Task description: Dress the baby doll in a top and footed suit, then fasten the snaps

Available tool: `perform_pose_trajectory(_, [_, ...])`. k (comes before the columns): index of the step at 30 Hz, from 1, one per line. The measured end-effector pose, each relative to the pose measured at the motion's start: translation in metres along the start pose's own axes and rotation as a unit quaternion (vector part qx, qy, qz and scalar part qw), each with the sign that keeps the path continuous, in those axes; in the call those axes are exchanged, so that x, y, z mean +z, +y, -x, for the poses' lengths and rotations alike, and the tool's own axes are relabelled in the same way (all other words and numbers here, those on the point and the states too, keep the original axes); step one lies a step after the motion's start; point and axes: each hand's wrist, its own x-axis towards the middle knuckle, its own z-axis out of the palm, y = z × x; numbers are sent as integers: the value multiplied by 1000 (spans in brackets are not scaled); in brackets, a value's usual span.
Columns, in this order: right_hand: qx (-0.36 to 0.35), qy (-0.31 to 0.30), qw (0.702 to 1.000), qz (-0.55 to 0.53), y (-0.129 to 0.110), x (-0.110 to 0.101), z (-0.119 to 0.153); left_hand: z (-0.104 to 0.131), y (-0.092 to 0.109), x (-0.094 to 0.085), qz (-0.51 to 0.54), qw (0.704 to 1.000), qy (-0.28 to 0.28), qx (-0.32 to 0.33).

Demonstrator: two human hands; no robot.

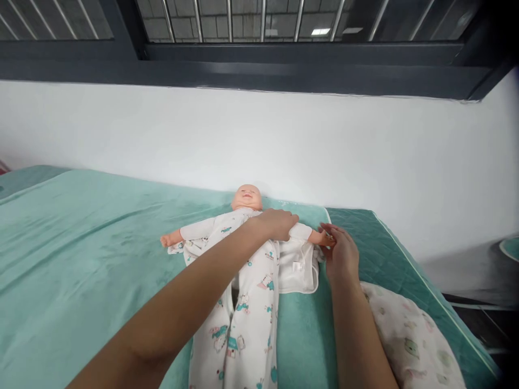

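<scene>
A baby doll [247, 198] lies face up on the bed, arms stretched to both sides. White sleeves cover its arms down to the wrists, and a white printed romper [243, 302] lies over its body and legs. My left hand [279, 223] reaches across the doll's chest, its fingers closed on the sleeve [300, 231] of the arm at the right. At that arm's end, my right hand [341, 253] has its fingers curled around the doll's hand [327, 239]. Beneath the arm, a white flap of cloth [298, 267] with a small label is spread out.
The bed has a light green cover [81, 259] and a darker quilted mat [365, 243] on the right. A printed cloth bundle [409, 335] lies beside my right forearm. Behind the bed stand a white wall [243, 135] and a barred window [263, 21].
</scene>
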Motion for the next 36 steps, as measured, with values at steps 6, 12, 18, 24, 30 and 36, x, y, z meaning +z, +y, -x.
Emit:
perform_pose_trajectory(6, [-258, -20, 943, 209, -6, 26, 43, 100, 0, 24, 180, 919, 337, -94])
perform_pose_trajectory(12, [-236, -314, 885, 250, 5, 66, 107, 176, -29, 103, 387, 811, 389, -203])
perform_pose_trajectory(18, [-277, -328, 860, 277, 14, 61, 115, 165, -26, 121, 335, 826, 434, -134])
perform_pose_trajectory(24, [-419, -175, 836, 309, 17, 50, 131, 165, -15, 124, 159, 785, 585, -127])
perform_pose_trajectory(30, [-521, -104, 789, 308, 23, 43, 126, 160, -15, 132, 54, 750, 652, -96])
perform_pose_trajectory(36, [-547, -164, 769, 287, 25, 41, 119, 160, -14, 133, 69, 766, 635, -78])
